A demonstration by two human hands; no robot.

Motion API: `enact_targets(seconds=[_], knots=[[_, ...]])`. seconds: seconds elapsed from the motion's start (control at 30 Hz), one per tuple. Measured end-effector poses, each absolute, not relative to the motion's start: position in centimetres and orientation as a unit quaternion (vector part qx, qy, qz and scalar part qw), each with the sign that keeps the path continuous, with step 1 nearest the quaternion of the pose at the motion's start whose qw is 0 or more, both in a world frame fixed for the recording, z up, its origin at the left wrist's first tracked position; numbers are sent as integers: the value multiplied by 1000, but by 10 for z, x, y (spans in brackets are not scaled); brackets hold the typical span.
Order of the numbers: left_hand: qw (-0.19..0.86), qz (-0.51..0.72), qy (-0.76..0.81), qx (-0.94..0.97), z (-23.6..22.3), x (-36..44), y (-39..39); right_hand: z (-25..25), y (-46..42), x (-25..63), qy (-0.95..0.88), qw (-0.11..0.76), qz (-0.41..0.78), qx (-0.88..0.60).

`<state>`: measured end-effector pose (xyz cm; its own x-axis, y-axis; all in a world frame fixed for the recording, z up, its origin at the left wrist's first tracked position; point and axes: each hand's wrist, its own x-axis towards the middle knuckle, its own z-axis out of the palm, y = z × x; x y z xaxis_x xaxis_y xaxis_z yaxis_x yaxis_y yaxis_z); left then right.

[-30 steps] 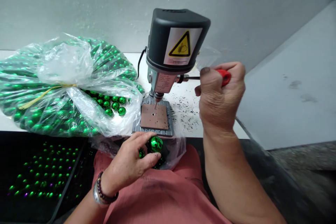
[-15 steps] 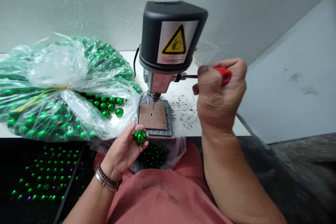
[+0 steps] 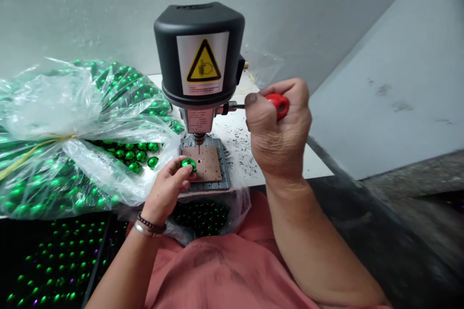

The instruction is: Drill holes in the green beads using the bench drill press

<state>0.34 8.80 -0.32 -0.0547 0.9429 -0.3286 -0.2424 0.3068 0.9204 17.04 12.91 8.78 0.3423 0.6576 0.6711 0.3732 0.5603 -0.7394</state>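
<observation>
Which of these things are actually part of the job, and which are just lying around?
Likely part of the job:
- green ball, held in the left hand
- drill, its red handle in the right hand
- brown board under the drill
- big bag of similar balls

Apparently just lying about:
- dark shavings on the table
- clear plastic behind the drill

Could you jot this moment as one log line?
left hand: holding green ball | right hand: gripping red handle | drill bit: clear of ball
</observation>
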Motion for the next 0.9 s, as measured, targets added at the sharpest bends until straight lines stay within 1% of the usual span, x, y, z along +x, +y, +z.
enact_targets(seconds=[0.13, 0.2, 0.3, 0.4, 0.47, 0.53, 0.9], knots=[[635, 483, 520, 305, -9, -1, 102, 89, 127, 171, -577, 675, 77, -453], [620, 473, 530, 333, -10, -3, 104, 89, 127, 172, -580, 671, 79, -455], [561, 440, 566, 413, -9, -4, 107, 88, 127, 173, -582, 668, 74, -458], [468, 389, 616, 501, -9, -2, 111, 87, 127, 173, -584, 665, 65, -462], [404, 372, 640, 538, -10, 0, 115, 88, 127, 173, -584, 663, 66, -463], [368, 362, 658, 548, -12, 2, 120, 88, 127, 173, -585, 662, 72, -464], [365, 330, 666, 561, -26, 7, 128, 86, 129, 175, -592, 654, 69, -466]])
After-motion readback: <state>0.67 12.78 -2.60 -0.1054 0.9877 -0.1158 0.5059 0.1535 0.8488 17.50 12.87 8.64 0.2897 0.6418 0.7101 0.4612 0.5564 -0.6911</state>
